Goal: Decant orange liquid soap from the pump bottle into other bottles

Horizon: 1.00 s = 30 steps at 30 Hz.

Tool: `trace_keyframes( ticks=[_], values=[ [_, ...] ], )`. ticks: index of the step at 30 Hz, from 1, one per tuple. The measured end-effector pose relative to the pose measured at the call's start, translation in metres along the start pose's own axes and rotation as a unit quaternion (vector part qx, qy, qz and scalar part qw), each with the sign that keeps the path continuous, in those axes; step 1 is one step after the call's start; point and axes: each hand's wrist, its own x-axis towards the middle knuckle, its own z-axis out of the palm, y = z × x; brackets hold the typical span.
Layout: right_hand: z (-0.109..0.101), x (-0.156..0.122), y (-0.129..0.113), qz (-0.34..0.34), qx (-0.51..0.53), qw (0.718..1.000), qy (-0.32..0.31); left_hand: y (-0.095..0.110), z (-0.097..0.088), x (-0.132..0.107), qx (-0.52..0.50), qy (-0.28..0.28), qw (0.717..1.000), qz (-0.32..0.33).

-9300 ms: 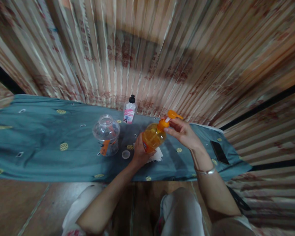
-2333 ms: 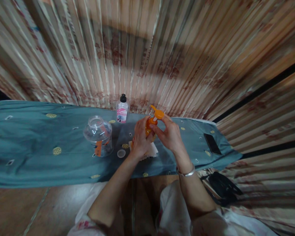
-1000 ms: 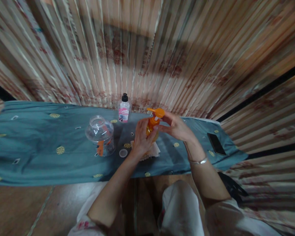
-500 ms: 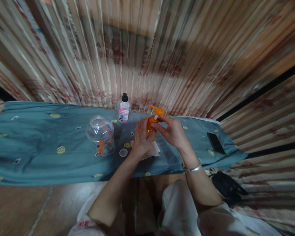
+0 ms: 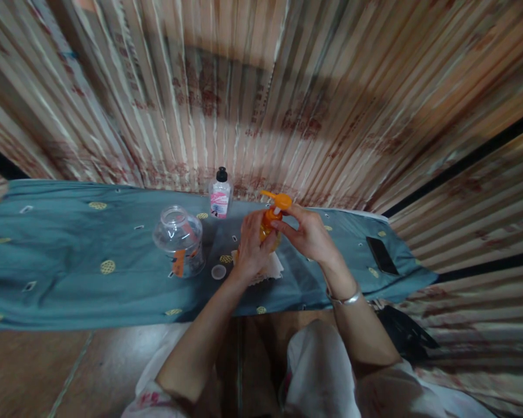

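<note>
An orange pump bottle [image 5: 268, 232] stands upright between my hands, its spout pointing left and away. My left hand [image 5: 253, 241] wraps around the bottle's body and hides most of it. With thumb and fingers, my right hand [image 5: 307, 232] grips the orange pump top [image 5: 280, 201] at its collar. Beneath the bottle and my left hand lies a pale folded cloth [image 5: 270, 269]. A small clear round cap [image 5: 218, 271] rests on the table left of the cloth.
A clear plastic jar [image 5: 178, 238] with an orange label stands to the left. Behind it is a clear bottle [image 5: 219, 197] with a black cap and pink label. A black phone [image 5: 382, 255] lies on the right of the teal tablecloth [image 5: 70, 249]. A pleated curtain [image 5: 244, 104] hangs behind.
The pump top sits slightly lower, and its spout has swung a little to the left. My right hand and wrist have shifted slightly; both hands keep their hold.
</note>
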Motion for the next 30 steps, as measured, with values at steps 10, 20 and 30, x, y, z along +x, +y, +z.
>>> trace_keyframes(
  ticks=[10, 20, 30],
  values=[
    [0.003, 0.001, -0.001, 0.026, -0.009, 1.0, 0.004, 0.0, 0.002, -0.001, -0.003, 0.004, 1.0, -0.013],
    [0.033, -0.01, -0.019, 0.097, -0.153, 0.976, 0.125, -0.009, 0.003, -0.005, 0.008, 0.016, 1.0, 0.015],
    [0.021, -0.014, -0.004, 0.073, 0.028, 0.995, 0.058, -0.004, 0.0, -0.002, 0.018, 0.001, 1.0, -0.007]
  ],
)
